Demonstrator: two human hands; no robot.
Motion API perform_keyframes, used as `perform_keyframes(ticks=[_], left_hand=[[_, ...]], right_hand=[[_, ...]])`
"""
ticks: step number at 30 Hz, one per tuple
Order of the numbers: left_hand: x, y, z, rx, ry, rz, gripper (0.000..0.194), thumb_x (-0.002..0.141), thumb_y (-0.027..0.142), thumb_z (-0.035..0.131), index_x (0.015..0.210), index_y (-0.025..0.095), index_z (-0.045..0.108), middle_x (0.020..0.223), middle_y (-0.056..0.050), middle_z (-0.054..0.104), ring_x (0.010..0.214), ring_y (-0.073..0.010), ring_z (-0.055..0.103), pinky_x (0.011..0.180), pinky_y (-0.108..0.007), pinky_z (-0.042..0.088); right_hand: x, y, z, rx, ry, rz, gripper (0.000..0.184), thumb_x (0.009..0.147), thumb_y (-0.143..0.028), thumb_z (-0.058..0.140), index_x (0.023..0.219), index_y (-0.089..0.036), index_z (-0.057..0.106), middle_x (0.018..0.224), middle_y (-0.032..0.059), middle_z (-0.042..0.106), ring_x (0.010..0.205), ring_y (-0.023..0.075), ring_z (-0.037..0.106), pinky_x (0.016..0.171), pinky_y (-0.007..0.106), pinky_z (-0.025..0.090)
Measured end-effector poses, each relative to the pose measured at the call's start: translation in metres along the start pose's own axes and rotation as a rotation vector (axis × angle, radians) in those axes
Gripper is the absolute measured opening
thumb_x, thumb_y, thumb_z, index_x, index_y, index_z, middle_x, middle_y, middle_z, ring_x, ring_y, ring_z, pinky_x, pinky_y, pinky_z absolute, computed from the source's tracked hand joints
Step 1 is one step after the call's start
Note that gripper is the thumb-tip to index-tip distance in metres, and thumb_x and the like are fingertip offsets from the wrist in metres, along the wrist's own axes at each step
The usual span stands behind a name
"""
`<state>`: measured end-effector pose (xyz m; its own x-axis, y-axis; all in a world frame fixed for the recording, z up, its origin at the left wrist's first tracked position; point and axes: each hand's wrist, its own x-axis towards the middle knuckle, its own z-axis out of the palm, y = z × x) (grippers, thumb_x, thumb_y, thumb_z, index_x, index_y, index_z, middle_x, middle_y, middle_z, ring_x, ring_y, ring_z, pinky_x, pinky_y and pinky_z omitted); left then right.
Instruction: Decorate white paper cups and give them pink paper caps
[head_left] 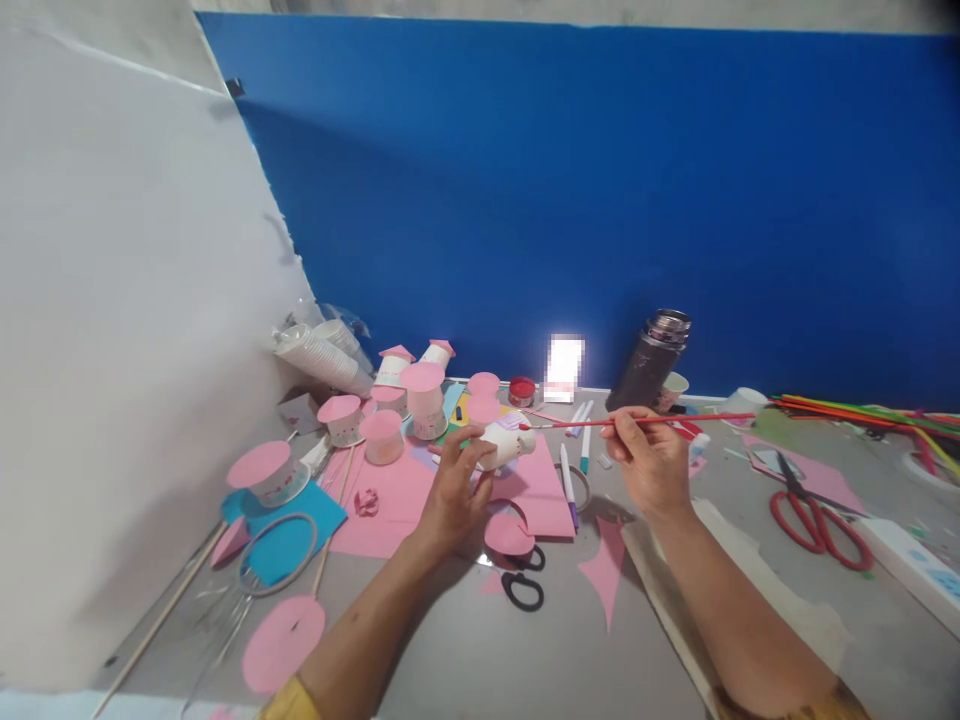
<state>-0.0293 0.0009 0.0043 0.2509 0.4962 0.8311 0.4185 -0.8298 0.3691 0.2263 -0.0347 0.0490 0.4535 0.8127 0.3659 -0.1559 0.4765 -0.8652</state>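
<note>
My left hand (459,490) is closed around a white paper cup (501,447), which lies tilted on its side above the pink paper. Between the fingers of my right hand (651,462) is a thin red paintbrush (585,423), held level. Its red-tipped bristles are at the cup's right end, close to or touching it. Just behind the cup stands a small open pot of red paint (522,391). Below my left hand lie a pink paper disc (509,535) and black-handled scissors (523,590), partly covered.
Several cups topped with pink paper (382,437) crowd the left. A dark flask (649,360) and a bright phone screen (564,368) stand by the blue board (562,200). Red-handled scissors (817,525) and coloured pipe cleaners (847,408) lie right. Markers (568,485) are between my hands.
</note>
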Motion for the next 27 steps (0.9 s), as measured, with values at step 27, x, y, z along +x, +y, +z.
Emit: perform_keyframes(ticks=[27], left_hand=[[-0.0013, 0.0022, 0.0003, -0.012, -0.02, -0.034, 0.044, 0.084, -0.003, 0.055, 0.117, 0.026, 0.052, 0.127, -0.01, 0.051, 0.121, -0.0237, 0.059, 0.101, -0.043, 0.053]], right_hand=[[-0.0042, -0.0019, 0.0004, -0.133, -0.04, -0.019, 0.025, 0.084, -0.044, 0.081, 0.087, -0.021, 0.073, 0.069, 0.0015, 0.071, 0.048, 0.0086, 0.049, 0.046, 0.023, 0.037]])
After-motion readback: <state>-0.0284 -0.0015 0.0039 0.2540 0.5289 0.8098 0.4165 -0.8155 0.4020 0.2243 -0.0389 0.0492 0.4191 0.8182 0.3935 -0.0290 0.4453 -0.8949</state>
